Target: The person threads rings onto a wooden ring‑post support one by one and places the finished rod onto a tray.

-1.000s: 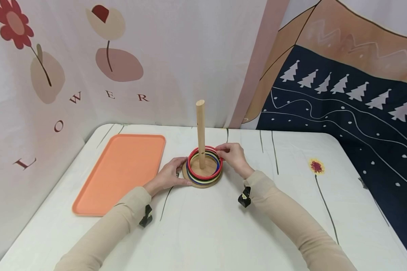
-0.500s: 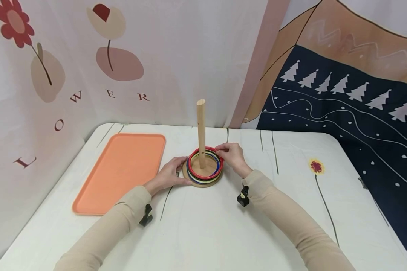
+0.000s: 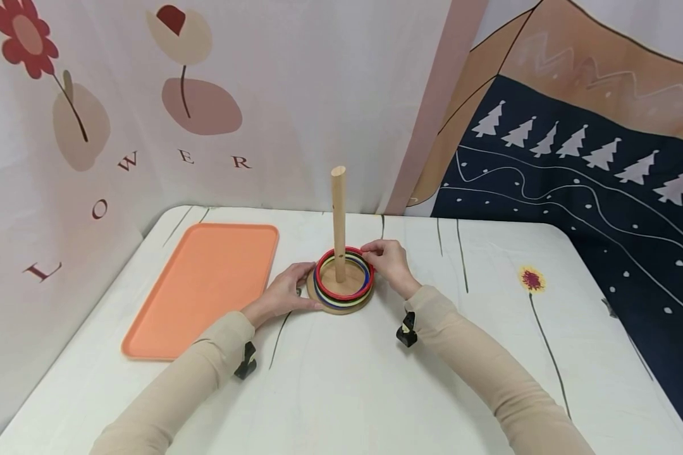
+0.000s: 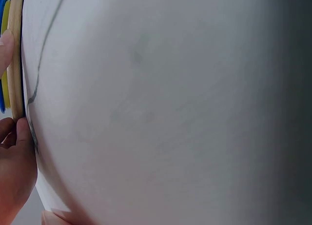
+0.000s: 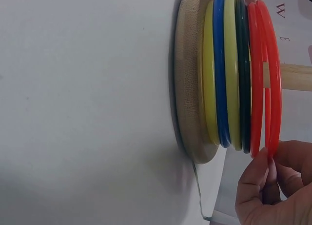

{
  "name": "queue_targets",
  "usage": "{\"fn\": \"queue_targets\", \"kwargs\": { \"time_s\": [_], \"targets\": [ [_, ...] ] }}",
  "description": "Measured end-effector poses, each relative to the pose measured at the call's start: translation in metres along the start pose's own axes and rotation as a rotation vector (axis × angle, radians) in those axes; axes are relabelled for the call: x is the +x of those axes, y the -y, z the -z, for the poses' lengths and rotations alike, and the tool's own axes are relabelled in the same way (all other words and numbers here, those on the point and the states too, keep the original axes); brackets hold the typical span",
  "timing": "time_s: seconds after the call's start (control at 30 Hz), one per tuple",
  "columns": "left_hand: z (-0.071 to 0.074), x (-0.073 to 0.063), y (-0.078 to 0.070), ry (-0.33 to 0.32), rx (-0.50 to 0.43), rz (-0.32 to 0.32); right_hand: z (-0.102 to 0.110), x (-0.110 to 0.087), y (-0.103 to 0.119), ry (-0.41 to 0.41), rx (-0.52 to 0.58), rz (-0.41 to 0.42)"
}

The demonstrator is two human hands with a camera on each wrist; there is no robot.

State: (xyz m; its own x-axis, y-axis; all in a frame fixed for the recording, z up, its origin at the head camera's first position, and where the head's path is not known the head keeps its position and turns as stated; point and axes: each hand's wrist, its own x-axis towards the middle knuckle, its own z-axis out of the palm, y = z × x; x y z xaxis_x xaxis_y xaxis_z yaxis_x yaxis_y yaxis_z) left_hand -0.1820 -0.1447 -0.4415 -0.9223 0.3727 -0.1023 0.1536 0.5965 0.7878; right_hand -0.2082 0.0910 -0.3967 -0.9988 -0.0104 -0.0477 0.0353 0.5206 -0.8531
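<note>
A round wooden base (image 5: 187, 78) with an upright wooden peg (image 3: 338, 215) stands on the table. Around the peg lie several stacked rings: yellow, blue, pale yellow, dark green and a red ring (image 5: 256, 103). Just above this stack is another red ring (image 5: 276, 78), slightly tilted, with a narrow gap at its near side. My right hand (image 3: 391, 264) pinches that upper ring at its edge between thumb and fingers. My left hand (image 3: 287, 289) holds the base from the left, thumb at the front and fingers behind. Its fingers meet the base's wooden edge (image 4: 16, 64) in the left wrist view.
An orange tray (image 3: 205, 284) lies on the left of the white table (image 3: 341, 385), close to my left forearm. Printed cloth curtains (image 3: 296, 95) rise behind the table and along its left side. A dark tree-patterned cloth (image 3: 546, 170) hangs at the right.
The upper red ring has come down slightly toward the red ring below it, still in my right hand's pinch. My left hand has stayed at the base.
</note>
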Motion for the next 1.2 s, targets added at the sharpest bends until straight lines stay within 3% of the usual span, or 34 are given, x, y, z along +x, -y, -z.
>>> {"fn": "queue_targets", "kwargs": {
  "time_s": [0.33,0.7,1.2],
  "targets": [
    [-0.0003,0.0004,0.0005,0.000,-0.003,-0.008,-0.0010,0.0002,-0.0024,-0.010,0.010,-0.016],
    [0.0002,0.0000,-0.0032,0.011,-0.013,0.029,-0.0002,-0.0018,-0.0019,-0.008,0.034,-0.025],
    [0.0007,-0.0010,-0.0027,0.010,0.003,-0.001,0.0010,-0.0008,-0.0037,-0.012,0.074,-0.010]
  ]
}}
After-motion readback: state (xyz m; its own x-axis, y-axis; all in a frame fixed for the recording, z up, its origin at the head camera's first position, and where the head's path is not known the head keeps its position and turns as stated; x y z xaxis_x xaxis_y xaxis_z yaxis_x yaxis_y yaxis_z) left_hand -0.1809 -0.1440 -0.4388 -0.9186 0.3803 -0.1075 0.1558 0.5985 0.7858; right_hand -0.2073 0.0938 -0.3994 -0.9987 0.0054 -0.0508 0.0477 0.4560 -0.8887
